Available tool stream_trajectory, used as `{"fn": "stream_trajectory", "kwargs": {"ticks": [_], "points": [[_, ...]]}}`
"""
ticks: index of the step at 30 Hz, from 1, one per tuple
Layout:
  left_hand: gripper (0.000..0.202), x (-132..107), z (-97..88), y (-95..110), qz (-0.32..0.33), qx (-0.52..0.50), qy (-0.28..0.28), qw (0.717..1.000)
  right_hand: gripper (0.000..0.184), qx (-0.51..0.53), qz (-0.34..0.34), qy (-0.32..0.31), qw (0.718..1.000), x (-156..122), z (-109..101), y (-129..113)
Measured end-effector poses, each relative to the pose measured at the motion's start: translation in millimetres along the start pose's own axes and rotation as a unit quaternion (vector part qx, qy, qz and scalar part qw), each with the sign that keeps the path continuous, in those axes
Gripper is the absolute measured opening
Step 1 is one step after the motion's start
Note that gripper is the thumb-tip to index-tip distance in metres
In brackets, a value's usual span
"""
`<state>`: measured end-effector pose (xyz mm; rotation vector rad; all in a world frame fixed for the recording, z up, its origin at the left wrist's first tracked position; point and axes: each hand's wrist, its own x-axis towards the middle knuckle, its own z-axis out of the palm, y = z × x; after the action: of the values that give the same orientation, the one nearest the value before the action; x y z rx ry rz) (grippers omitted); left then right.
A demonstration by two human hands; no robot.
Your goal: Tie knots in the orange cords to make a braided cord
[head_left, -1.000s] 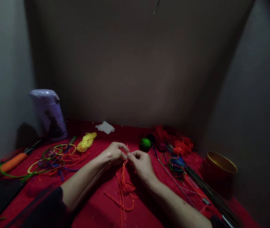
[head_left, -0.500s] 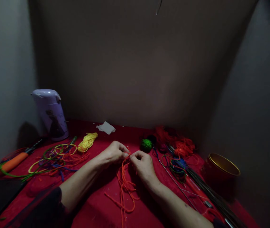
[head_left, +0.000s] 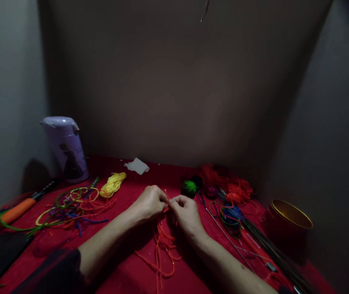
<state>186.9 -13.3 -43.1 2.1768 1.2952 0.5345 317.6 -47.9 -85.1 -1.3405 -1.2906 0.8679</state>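
Both hands meet over the middle of the red cloth, fingertips almost touching. My left hand (head_left: 152, 201) is closed in a pinch on red-orange yarn (head_left: 159, 245), its knuckles turned up and hiding part of the strand. Close beside it, my right hand (head_left: 184, 210) pinches the same yarn between thumb and forefinger. Loose loops and ends of the yarn hang below the fingers and lie on the cloth between my forearms. A thin tip pokes up just above the fingers; what it belongs to I cannot make out.
Left: a purple flask (head_left: 67, 151), tangled coloured yarn (head_left: 70, 204), an orange-handled tool (head_left: 18, 210), a yellow skein (head_left: 113, 184). White paper (head_left: 137, 166) lies at the back. Right: a green yarn ball (head_left: 189, 188), red yarn (head_left: 238, 191), thin rods (head_left: 272, 245) and a gold-rimmed container (head_left: 287, 224).
My left hand has rolled over, knuckles now higher and fingers curled further down over the yarn. My right hand keeps its pinch in nearly the same place.
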Motion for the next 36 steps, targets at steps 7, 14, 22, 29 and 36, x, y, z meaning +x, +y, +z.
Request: {"fn": "stream_trajectory", "kwargs": {"ticks": [7,14,22,29,36], "points": [[0.027,1,-0.9,-11,-0.036,-0.136,-0.091,0.986,0.008,0.013,0.038,0.003,0.999,-1,1,-2],[0.023,4,0.9,-15,-0.068,-0.180,-0.078,0.978,0.009,0.012,0.032,-0.014,0.999,-1,2,2],[0.015,5,0.7,-9,-0.128,-0.161,-0.010,0.979,0.005,0.067,0.047,-0.059,0.995,0,4,0],[0.006,2,1.3,-6,-0.130,-0.258,-0.081,0.954,0.006,0.077,0.050,-0.052,0.994,1,7,4],[0.013,6,3.6,-11,-0.133,-0.286,-0.051,0.948,0.006,0.069,0.038,-0.044,0.996,2,7,6]]}}
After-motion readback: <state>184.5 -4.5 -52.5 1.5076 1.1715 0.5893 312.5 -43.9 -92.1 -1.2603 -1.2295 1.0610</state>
